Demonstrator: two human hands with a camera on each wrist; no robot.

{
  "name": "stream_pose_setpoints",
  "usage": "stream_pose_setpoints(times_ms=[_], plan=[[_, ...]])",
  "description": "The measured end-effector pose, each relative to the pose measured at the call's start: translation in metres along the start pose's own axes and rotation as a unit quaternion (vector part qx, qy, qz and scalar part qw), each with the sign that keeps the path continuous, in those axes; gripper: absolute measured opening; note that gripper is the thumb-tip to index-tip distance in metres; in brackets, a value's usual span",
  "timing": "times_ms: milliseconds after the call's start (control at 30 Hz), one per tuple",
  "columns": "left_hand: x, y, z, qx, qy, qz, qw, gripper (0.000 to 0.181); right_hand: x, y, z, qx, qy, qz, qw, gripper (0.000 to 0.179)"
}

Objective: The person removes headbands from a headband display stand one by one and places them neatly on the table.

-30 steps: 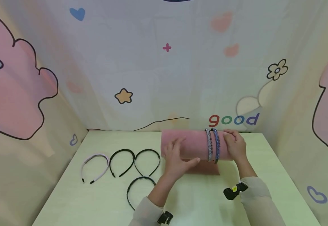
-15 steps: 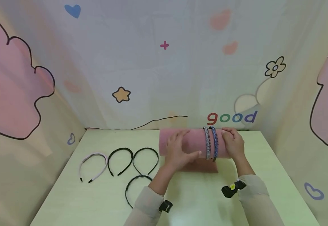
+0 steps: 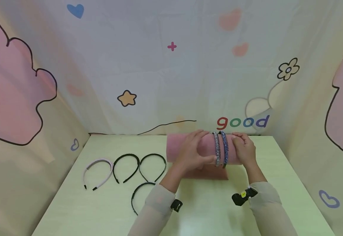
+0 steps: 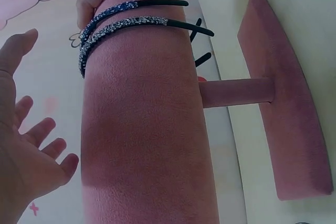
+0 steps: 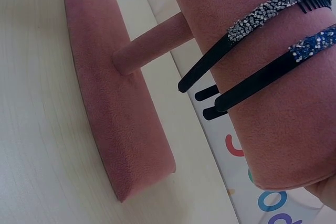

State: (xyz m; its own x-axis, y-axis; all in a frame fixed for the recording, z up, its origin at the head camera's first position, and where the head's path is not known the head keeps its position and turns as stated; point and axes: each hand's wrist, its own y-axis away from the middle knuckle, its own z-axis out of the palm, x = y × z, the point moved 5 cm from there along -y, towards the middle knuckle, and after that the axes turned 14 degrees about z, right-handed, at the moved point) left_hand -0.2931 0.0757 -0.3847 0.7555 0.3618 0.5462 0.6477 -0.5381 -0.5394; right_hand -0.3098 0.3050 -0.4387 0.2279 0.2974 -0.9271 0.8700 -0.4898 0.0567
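A pink plush headband stand lies at the far right of the table, its roller raised by a short post on a flat base. Around the roller sit a silver-glitter headband and a blue-glitter headband, side by side, their black tips pointing down. My right hand grips the roller's right end; the right wrist view shows only a sliver of that hand. My left hand hovers at the roller with fingers spread, its thumb near the silver headband. The left wrist view shows this hand apart from the plush.
Left of the stand, several headbands lie on the pale table: a white one, a thick black one, a thin dark one and a toothed one partly under my left sleeve. A printed curtain encloses the back and sides.
My left hand has moved right and slightly up along the roller, towards the silver headband. My right hand keeps its grip on the end. The headbands have stayed in place.
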Motion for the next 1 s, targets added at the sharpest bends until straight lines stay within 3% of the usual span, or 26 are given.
stream_pose_setpoints(times_ms=[667, 767, 1000], plan=[[-0.006, -0.040, 0.009, -0.070, -0.070, 0.045, 0.9940, 0.088, -0.001, 0.000, 0.000, -0.015, 0.007, 0.008, 0.9998, 0.043], [-0.007, -0.043, 0.010, -0.081, -0.064, 0.041, 0.9938, 0.088, -0.001, 0.000, 0.002, -0.017, 0.006, 0.005, 0.9998, 0.045], [-0.016, -0.049, 0.023, -0.109, -0.039, -0.011, 0.9932, 0.088, -0.001, 0.002, 0.000, -0.016, 0.019, 0.004, 0.9997, 0.045]])
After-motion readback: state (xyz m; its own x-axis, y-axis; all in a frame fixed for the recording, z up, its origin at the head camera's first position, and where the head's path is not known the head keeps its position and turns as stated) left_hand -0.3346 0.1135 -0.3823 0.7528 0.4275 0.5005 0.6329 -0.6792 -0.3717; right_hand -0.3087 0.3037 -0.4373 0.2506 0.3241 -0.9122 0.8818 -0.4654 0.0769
